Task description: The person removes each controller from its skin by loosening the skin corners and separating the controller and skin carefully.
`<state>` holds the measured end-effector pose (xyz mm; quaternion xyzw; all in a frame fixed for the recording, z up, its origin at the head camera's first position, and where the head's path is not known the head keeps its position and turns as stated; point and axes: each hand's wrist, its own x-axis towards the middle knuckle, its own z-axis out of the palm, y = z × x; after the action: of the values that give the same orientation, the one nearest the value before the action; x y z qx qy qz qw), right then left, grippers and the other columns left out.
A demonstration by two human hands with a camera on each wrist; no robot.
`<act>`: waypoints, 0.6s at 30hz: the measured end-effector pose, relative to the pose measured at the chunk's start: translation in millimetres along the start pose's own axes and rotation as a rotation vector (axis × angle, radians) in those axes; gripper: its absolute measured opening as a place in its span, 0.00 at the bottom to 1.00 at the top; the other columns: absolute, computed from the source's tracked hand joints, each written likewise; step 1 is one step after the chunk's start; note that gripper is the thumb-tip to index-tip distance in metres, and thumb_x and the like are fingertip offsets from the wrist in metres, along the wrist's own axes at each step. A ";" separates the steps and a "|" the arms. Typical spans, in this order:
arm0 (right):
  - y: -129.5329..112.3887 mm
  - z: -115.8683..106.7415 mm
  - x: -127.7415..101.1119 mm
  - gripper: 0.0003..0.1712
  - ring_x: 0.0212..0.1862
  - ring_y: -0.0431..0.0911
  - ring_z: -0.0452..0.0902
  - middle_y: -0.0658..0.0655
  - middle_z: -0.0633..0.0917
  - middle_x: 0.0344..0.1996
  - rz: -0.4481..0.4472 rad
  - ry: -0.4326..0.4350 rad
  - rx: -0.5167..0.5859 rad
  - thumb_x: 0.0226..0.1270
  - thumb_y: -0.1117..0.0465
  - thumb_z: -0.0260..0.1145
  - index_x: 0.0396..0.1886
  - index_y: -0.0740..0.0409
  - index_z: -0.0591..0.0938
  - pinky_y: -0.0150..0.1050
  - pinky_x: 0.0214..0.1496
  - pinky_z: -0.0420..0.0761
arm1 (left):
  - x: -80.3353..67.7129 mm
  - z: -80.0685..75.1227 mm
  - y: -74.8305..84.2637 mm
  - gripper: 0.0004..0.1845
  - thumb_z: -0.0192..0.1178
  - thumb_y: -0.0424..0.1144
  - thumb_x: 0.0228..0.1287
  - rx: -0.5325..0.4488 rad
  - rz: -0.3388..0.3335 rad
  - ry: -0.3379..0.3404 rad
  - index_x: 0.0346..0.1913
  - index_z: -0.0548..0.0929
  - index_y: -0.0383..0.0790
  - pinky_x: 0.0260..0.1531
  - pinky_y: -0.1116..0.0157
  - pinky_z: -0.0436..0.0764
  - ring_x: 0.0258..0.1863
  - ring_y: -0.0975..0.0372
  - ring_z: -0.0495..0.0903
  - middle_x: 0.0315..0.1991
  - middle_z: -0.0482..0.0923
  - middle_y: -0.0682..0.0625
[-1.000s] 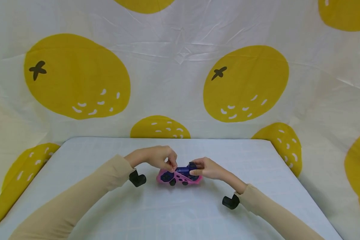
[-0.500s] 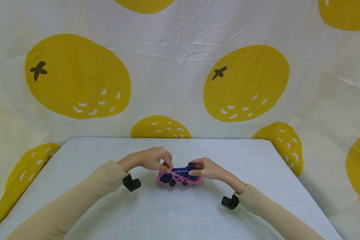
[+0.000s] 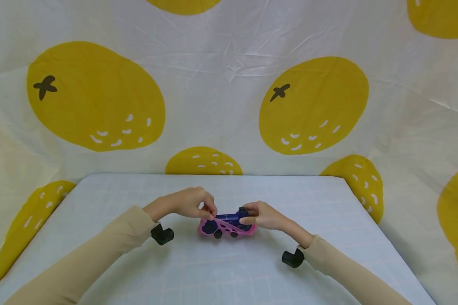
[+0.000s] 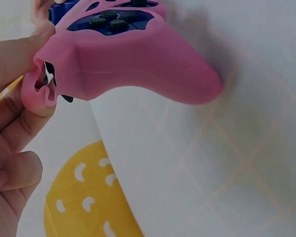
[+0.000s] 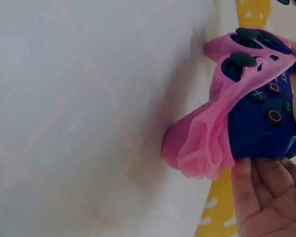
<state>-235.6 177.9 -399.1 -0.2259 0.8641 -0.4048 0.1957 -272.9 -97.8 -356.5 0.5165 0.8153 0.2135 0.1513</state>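
A dark blue game controller (image 3: 229,218) is held over the table, partly inside a pink silicone cover (image 4: 123,64). My left hand (image 3: 192,203) pinches the cover's edge at the controller's upper left, thumb above and fingers beneath. In the left wrist view the cover wraps the left grip, and the direction pad shows through its opening. My right hand (image 3: 267,215) grips the controller's right side. There the blue body (image 5: 261,128) with its face buttons is bare, and the cover lies bunched and wrinkled below it. Both thumbsticks (image 5: 243,59) poke through the cover.
A table with a pale checked cloth (image 3: 229,271) lies beneath the hands. Behind it hangs a white curtain (image 3: 213,97) printed with large yellow fruit. A small black camera (image 3: 162,234) sits on the left wrist, and another camera (image 3: 293,258) on the right.
My left hand has shifted left and slightly down, drawing the cover's edge toward the controller's left end. More of the blue top shows between the hands. My right hand has barely moved.
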 end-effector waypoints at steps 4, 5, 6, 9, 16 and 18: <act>-1.0 0.2 -0.9 0.26 0.41 0.41 0.82 0.61 0.87 0.43 -0.004 0.002 -0.008 0.66 0.55 0.65 0.56 0.69 0.77 0.38 0.47 0.81 | -0.4 -1.4 3.0 0.03 0.64 0.43 0.62 0.046 -0.035 -0.006 0.37 0.85 0.50 0.36 0.69 0.79 0.27 0.72 0.71 0.26 0.77 0.62; -1.1 0.1 -1.0 0.26 0.41 0.41 0.82 0.61 0.87 0.43 -0.004 0.002 -0.010 0.66 0.55 0.65 0.56 0.69 0.77 0.38 0.47 0.81 | 0.0 -2.0 3.6 0.04 0.65 0.43 0.62 0.068 -0.047 -0.010 0.38 0.85 0.50 0.35 0.71 0.78 0.27 0.72 0.71 0.26 0.77 0.63; -1.2 0.1 -1.1 0.26 0.40 0.41 0.82 0.60 0.87 0.43 -0.004 0.002 -0.012 0.66 0.55 0.65 0.56 0.69 0.77 0.38 0.46 0.81 | 0.3 -2.5 4.6 0.05 0.65 0.43 0.62 0.087 -0.059 -0.015 0.39 0.85 0.50 0.34 0.73 0.77 0.27 0.71 0.71 0.26 0.76 0.63; -1.7 0.0 -1.0 0.26 0.40 0.41 0.81 0.60 0.87 0.43 -0.006 0.000 -0.019 0.66 0.54 0.65 0.56 0.69 0.77 0.38 0.47 0.81 | 1.7 -4.1 7.6 0.08 0.65 0.45 0.62 0.150 -0.085 -0.039 0.42 0.85 0.49 0.33 0.74 0.75 0.28 0.70 0.71 0.26 0.76 0.63; -0.7 -0.7 -1.3 0.26 0.42 0.42 0.82 0.61 0.87 0.44 -0.016 0.000 -0.025 0.66 0.54 0.65 0.56 0.69 0.77 0.39 0.48 0.81 | 6.0 -8.3 16.0 0.13 0.64 0.48 0.62 0.266 -0.142 -0.108 0.45 0.87 0.46 0.32 0.74 0.74 0.27 0.69 0.70 0.27 0.77 0.60; 0.0 -0.5 -0.9 0.27 0.43 0.43 0.82 0.62 0.87 0.45 -0.021 -0.001 -0.024 0.66 0.54 0.65 0.56 0.69 0.77 0.40 0.48 0.81 | 7.1 -9.4 18.0 0.14 0.65 0.47 0.62 0.271 -0.158 -0.128 0.46 0.87 0.45 0.31 0.74 0.74 0.26 0.69 0.70 0.28 0.79 0.58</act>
<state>-235.1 178.7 -398.7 -0.2377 0.8663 -0.3964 0.1893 -266.3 -86.5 -339.5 0.4790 0.8634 0.0559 0.1483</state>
